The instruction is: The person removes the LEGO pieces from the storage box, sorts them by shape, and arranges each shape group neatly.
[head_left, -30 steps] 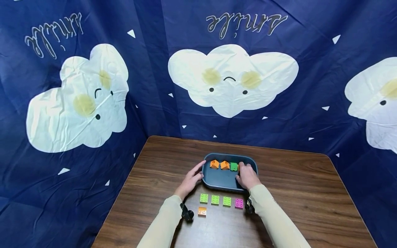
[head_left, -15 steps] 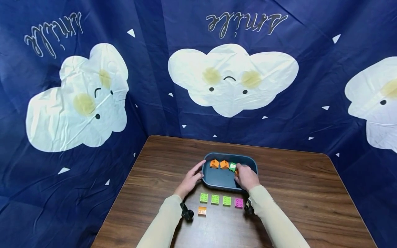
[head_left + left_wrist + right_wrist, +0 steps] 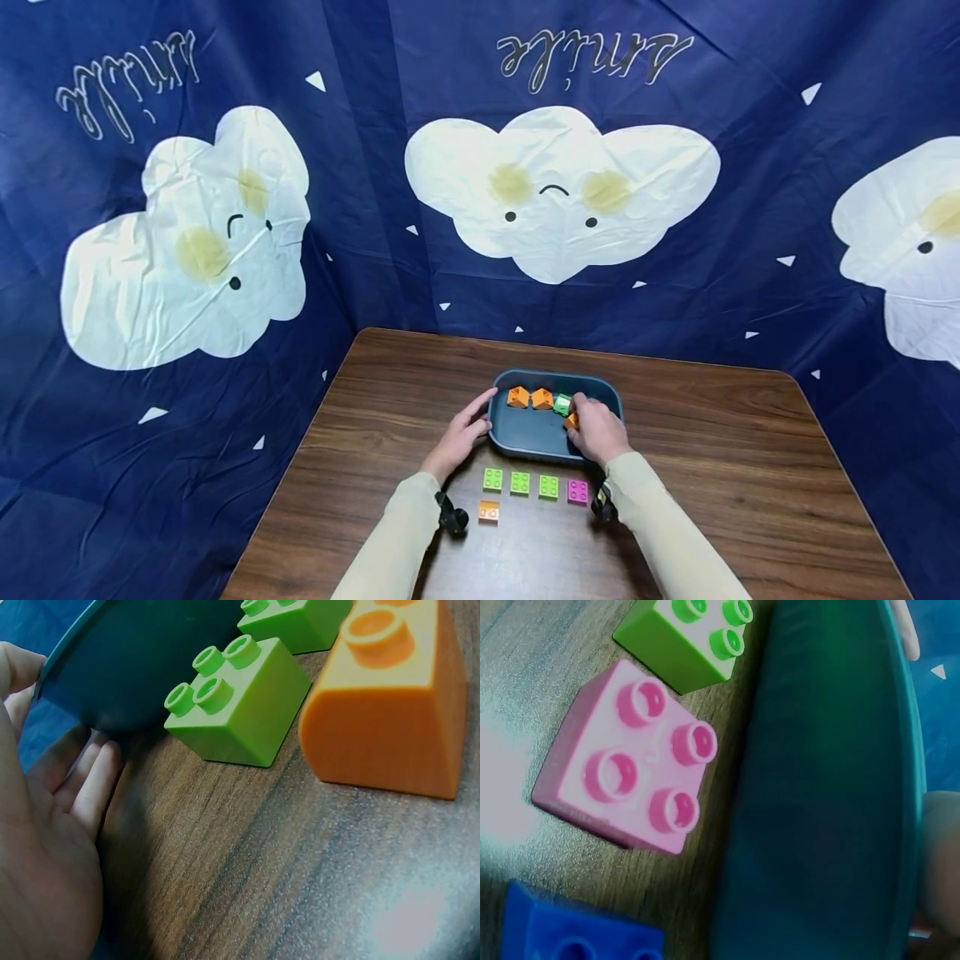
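My left hand [image 3: 453,442] rests against the left side of a dark blue-teal tray [image 3: 517,437], its fingers fairly straight. The left wrist view shows those fingers touching the tray's rim and outer wall. Inside the tray, my right hand [image 3: 602,429] pinches an orange toy brick [image 3: 572,422], partly covered by the fingers. Just beyond it is a green brick [image 3: 562,404] with a pale top. Further left along the tray's back lie two more orange bricks, one [image 3: 542,399] beside the green brick and the other [image 3: 517,397] nearest the left end.
In front of the tray, several lime green bricks [image 3: 521,482] and a pink brick [image 3: 577,492] stand in a row. An orange brick [image 3: 489,512] sits closer to me. The right wrist view also has a blue brick [image 3: 577,930]. All rest on a wooden table [image 3: 712,467].
My right hand has drawn the orange brick slightly left and toward me, away from the green brick. The green brick has shifted and turned a little. My left hand has stayed put.
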Demonstrator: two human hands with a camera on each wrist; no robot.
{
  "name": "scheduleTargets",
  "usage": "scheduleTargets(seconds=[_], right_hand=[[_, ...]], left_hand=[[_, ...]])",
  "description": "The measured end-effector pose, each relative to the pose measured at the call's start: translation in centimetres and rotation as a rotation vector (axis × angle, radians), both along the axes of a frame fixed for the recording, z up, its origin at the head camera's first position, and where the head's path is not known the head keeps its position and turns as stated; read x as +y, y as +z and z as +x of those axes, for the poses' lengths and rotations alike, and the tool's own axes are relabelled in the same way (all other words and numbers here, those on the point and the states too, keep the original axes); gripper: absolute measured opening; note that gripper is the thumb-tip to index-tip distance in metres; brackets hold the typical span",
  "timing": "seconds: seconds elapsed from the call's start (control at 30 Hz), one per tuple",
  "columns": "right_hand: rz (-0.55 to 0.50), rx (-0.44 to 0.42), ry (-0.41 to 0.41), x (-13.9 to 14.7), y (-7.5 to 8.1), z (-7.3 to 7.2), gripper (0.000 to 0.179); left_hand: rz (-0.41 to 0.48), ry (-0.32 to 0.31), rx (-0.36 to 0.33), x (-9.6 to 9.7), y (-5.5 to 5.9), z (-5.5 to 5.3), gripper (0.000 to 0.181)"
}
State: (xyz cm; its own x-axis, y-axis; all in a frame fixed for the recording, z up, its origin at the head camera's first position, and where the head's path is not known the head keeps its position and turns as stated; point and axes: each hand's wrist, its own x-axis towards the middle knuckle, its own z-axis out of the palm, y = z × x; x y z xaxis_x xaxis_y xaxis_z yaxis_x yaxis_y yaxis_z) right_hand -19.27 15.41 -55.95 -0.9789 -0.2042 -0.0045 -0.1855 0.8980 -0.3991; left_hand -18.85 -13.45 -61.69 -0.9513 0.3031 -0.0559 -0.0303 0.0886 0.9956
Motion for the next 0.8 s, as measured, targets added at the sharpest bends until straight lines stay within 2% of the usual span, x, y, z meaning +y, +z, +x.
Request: scheduleTargets(seconds=[0.2,0.5,0.8], right_hand=[[-0.078,0.027,-0.005,0.1,0.6,0.7,0.035],[-0.173,0.167,0.039,0.1,2.1,3.2,0.036],[-0.326,0.292,0.183,-0.2,3.4,6.5,0.033]], left_hand=[[-0.005,0.005,0.006,0.1,-0.1,0.1,0.063],[-0.020,0.009,0.009,0.1,0.0,0.2,0.062],[-0.015,0.005,0.013,0.0,0.1,-0.1,0.061]])
